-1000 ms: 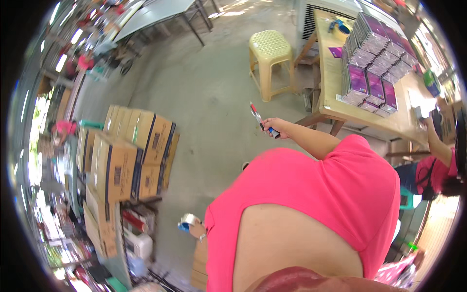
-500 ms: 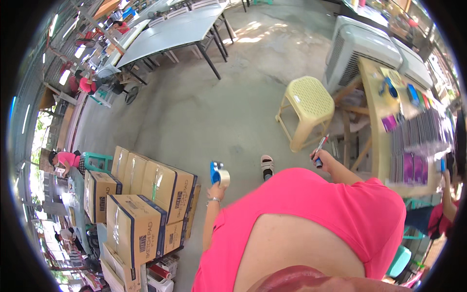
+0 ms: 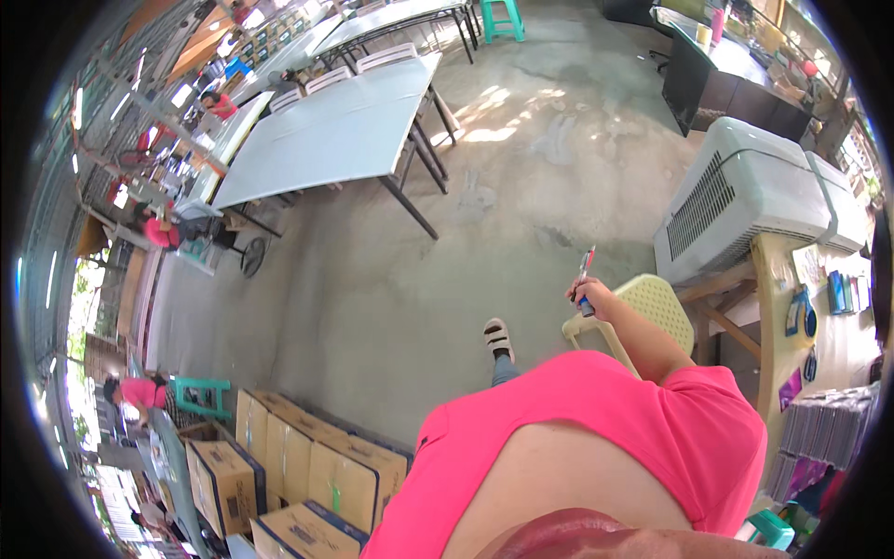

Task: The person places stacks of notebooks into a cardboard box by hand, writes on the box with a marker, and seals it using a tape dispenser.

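Observation:
My right hand (image 3: 590, 297) is out in front of me, fingers wrapped round what looks like a marker (image 3: 587, 262). A red and whitish end sticks up above the fist, and a dark blue end shows below it; I cannot tell if this is one piece or two. Behind my right forearm stands a pale yellow plastic stool (image 3: 656, 312), partly covered by it. My left hand is out of view, and so is the tape dispenser it held.
Stacked cardboard cartons (image 3: 349, 480) stand at my lower left. A long grey-white table (image 3: 326, 130) is ahead on the left. A large grey air cooler (image 3: 745, 186) and a wooden table (image 3: 775, 307) with stacked pads (image 3: 824, 429) are at right. Seated people work at far left.
I have stepped forward; the cartons and stool now sit nearer and lower. My left hand with the blue tape dispenser has left the view. My right hand has risen, still gripping the marker.

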`<state>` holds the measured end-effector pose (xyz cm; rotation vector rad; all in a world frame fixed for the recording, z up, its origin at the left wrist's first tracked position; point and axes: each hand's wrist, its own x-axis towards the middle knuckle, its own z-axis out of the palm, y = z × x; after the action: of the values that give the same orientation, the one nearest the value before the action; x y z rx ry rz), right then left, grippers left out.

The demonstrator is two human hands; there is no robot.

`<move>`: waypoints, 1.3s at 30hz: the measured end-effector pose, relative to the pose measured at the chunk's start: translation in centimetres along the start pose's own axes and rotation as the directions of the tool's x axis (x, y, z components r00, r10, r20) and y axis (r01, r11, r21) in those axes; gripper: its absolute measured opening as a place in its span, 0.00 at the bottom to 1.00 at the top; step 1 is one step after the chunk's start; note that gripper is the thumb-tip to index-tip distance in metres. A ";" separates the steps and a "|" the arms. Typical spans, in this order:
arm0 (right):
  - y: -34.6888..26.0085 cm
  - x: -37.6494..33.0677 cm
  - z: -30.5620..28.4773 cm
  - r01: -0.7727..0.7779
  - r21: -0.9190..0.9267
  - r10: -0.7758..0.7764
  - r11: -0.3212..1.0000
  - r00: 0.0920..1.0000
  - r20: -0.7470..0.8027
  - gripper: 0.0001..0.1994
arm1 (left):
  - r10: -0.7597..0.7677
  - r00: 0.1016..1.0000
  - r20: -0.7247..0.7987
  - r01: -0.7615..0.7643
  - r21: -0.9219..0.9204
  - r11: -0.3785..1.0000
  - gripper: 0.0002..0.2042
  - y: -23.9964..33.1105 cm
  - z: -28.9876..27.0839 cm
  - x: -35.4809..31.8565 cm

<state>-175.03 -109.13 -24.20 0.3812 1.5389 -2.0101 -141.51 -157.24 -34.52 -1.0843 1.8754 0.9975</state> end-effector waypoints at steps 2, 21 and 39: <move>-2.7 4.2 -0.9 0.052 0.067 -0.049 0.996 0.998 -0.043 0.08 | 0.008 1.000 0.029 -0.009 0.033 0.999 0.24 5.9 -2.8 3.9; -19.4 30.9 -22.2 -0.004 0.312 0.247 0.950 0.619 -0.745 0.13 | 0.706 0.687 0.173 -0.651 -0.285 0.704 0.24 99.4 -16.2 21.3; -61.1 77.2 -42.8 -0.582 -0.336 0.165 0.740 0.642 -0.749 0.15 | 0.087 0.956 0.279 -0.246 0.606 0.756 0.26 131.3 -16.4 47.3</move>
<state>-277.76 -78.63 -30.96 1.1992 2.1440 -1.0025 -281.29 -142.55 -34.98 -0.3738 1.9153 0.4699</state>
